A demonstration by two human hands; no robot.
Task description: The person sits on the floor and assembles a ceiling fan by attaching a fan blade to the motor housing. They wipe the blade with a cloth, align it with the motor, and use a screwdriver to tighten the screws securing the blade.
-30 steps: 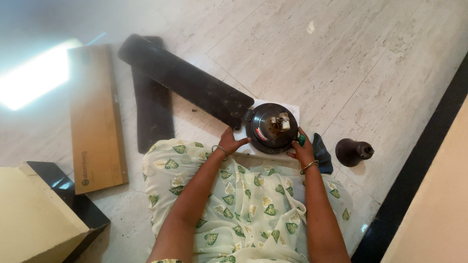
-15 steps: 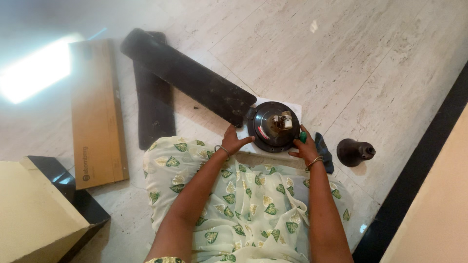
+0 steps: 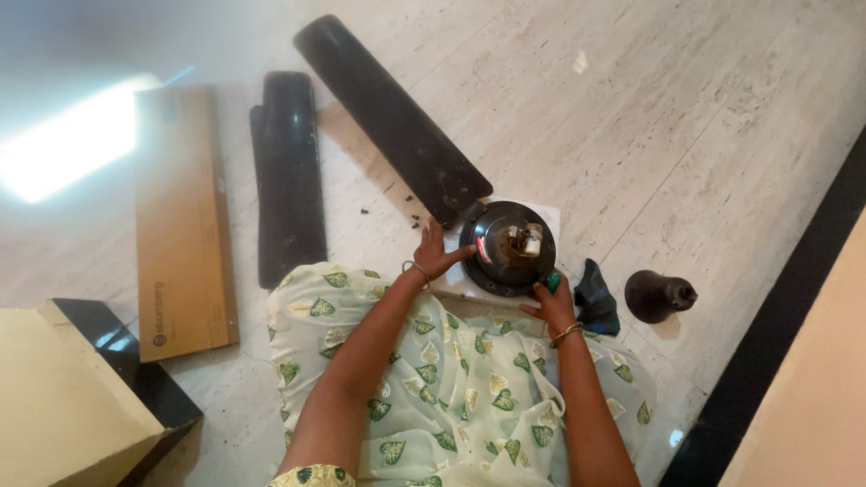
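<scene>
Fan motor (image 3: 508, 246), a round black housing, sits on a white sheet on the floor by the knees; one blade (image 3: 390, 115) meets its rim, another blade (image 3: 289, 177) lies apart, so assembly looks partway. Left hand (image 3: 435, 257) spreads open on the rim, right hand (image 3: 550, 305) grips a green tool (image 3: 552, 282) (likely a screwdriver). Pale marble floor (image 3: 686, 117), cardboard box (image 3: 182, 216), dark cup-shaped cover (image 3: 658, 295) nearby.

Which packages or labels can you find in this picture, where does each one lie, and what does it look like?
Flat cardboard box: on the floor at the left, long, brown, small dark mark near its lower end.
Open box: lower left corner, cream flap, black inside.
Label: on the round black motor by the left hand, small, red and white.
</scene>
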